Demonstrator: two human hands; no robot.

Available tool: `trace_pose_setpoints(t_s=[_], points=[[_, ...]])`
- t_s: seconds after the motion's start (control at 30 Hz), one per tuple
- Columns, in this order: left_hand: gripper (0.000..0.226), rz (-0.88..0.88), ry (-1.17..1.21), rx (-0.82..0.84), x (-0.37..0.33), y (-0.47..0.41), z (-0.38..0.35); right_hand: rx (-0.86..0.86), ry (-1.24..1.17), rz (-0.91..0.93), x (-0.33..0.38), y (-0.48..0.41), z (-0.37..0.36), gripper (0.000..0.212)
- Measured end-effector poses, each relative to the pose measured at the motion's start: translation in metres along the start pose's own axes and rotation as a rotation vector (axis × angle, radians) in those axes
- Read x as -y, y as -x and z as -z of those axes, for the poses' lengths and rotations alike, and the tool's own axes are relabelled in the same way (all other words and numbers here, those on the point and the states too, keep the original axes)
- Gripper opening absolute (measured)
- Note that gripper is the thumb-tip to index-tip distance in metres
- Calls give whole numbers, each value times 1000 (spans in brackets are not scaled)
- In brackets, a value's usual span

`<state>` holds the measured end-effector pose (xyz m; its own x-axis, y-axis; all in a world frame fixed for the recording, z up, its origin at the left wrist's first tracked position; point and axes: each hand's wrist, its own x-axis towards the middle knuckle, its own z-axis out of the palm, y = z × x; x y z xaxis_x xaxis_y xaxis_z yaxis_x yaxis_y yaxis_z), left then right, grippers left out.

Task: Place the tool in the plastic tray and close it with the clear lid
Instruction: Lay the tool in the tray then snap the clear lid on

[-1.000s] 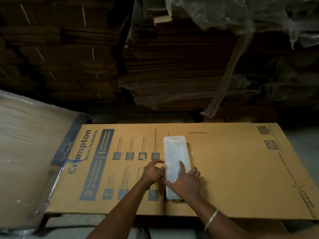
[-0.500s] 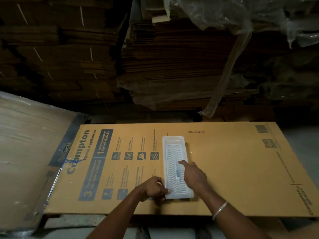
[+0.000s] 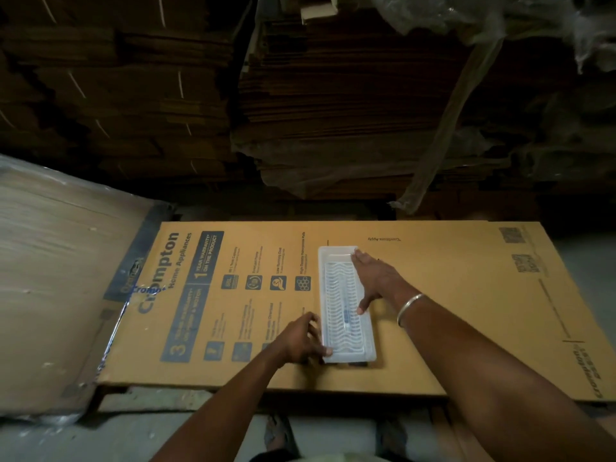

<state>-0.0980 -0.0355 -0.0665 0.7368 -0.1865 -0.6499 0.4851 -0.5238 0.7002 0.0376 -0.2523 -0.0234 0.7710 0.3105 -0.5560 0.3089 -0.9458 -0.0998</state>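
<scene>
A long white plastic tray (image 3: 346, 305) is lying flat on a printed cardboard sheet (image 3: 450, 295), its long axis running away from the person. A clear lid (image 3: 341, 278) with a wavy ribbed pattern is sitting over the tray; whether it is fully seated cannot be told. Through the ribs a slim, partly blue shape, apparently the tool (image 3: 346, 315), is showing inside the tray, but its form is too blurred to name more exactly.

The left hand (image 3: 301, 338) is resting against the tray's near left corner, fingers curled and pressing on the rim there; the fingertips are partly hidden behind the plastic edge. The right hand (image 3: 373, 278) is lying spread across the tray's right side, fingers extended and not gripping: the fingertips are touching the far right corner while the thumb is pressing down on the lid near its middle. A metal bangle (image 3: 409, 306) is circling the right wrist.

The cardboard sheet is carrying blue "Crompton Home Appliances" print at left; its smaller text is unreadable. A film-wrapped stack (image 3: 56, 278) is lying beside it on the left, cut off by the frame edge. Behind, stacks of flattened cartons (image 3: 333, 111) are standing in deep shadow, with plastic wrapping (image 3: 466, 111) hanging over them at upper right. At the bottom edge, sandalled feet (image 3: 280, 435) are only dimly visible.
</scene>
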Motion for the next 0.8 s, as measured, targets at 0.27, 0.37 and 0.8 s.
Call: trace_pose_setpoints(t_s=[0.27,0.37,0.8], points=[[147,-209,-745,-84,-29,-11,3,18,9,12,-4,-11,2,159],[147,-191,-821,-85,-35,-13,3,18,-3,1,-3,-13,2,160],[72,-234,-947,-262,-61,-20,7,-20,-117,28,-10,-10,-8,149]])
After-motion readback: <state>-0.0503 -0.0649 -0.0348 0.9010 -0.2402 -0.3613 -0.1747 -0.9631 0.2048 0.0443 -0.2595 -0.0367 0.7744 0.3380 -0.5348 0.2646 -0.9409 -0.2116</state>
